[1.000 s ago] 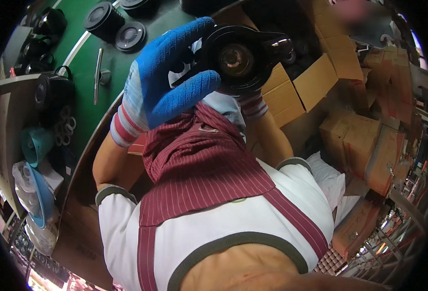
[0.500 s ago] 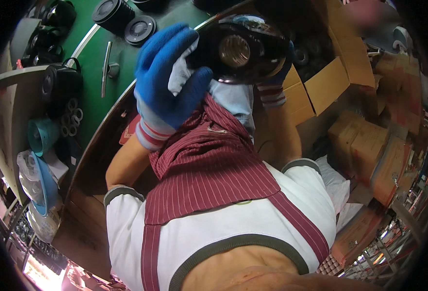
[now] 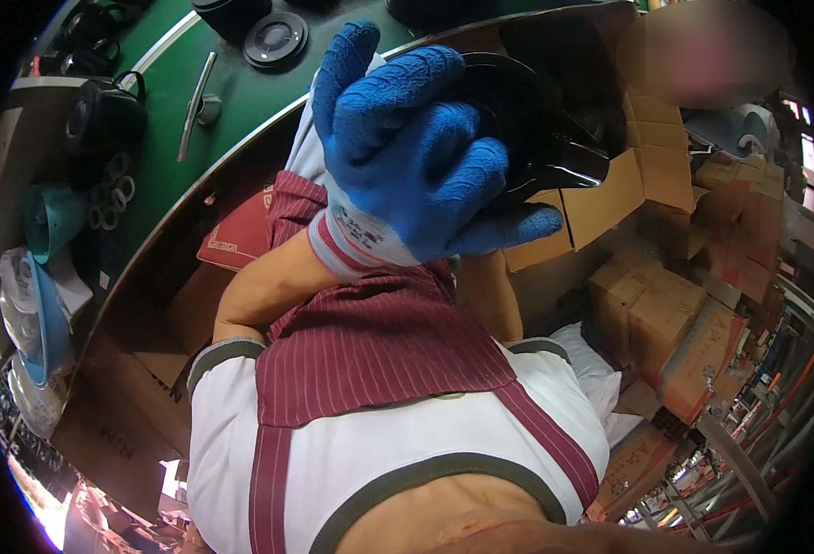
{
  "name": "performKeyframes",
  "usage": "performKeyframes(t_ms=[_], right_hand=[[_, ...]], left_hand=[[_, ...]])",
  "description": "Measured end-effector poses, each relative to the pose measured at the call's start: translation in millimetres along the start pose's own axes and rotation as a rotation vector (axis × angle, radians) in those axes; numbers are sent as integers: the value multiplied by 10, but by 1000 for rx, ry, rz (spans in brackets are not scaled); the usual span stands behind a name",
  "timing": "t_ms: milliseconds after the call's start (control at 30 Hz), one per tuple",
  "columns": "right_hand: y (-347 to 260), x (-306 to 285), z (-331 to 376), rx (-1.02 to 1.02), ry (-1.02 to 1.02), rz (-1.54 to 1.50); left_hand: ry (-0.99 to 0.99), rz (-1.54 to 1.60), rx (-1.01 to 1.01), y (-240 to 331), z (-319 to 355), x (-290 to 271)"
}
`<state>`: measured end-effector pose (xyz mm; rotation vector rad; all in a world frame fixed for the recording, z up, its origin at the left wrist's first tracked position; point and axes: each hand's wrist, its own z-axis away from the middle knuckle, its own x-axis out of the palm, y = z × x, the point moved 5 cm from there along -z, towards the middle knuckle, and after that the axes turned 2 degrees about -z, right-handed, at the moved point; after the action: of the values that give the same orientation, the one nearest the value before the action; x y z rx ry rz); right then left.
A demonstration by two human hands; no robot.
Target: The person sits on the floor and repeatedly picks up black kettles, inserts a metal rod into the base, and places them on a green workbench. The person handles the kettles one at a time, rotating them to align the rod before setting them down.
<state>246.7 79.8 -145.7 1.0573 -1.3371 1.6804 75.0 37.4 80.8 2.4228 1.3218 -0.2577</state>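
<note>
Beside one green table (image 3: 261, 100), I count one black vessel (image 3: 554, 152); the left hand (image 3: 416, 171) hangs half open before it — contact unclear — the right hand hidden.

I read this as a workshop, likely assembly or packing. From my feed: green tabletop (image 3: 157, 120) carrying a black round lid (image 3: 276, 40) and loose white rings (image 3: 111, 196). Open carton (image 3: 601, 203) beside it, taped cardboard boxes (image 3: 661, 319) stacked on the right. Wearer has a striped apron (image 3: 379, 355), plus a coated work glove on the left hand (image 3: 416, 171).
</note>
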Motion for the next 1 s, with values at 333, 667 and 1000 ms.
performKeyframes(t_ms=[333,667,1000], right_hand=[[7,-27,320,47,20,34],[-195,-49,54,21,2,169],[-144,1281,-228,22,-1050,1483]], left_hand=[[-107,130,85,-136,-47,-265],[88,354,-188,-178,64,-316],[-344,44,-789,-1822,1867,-716]])
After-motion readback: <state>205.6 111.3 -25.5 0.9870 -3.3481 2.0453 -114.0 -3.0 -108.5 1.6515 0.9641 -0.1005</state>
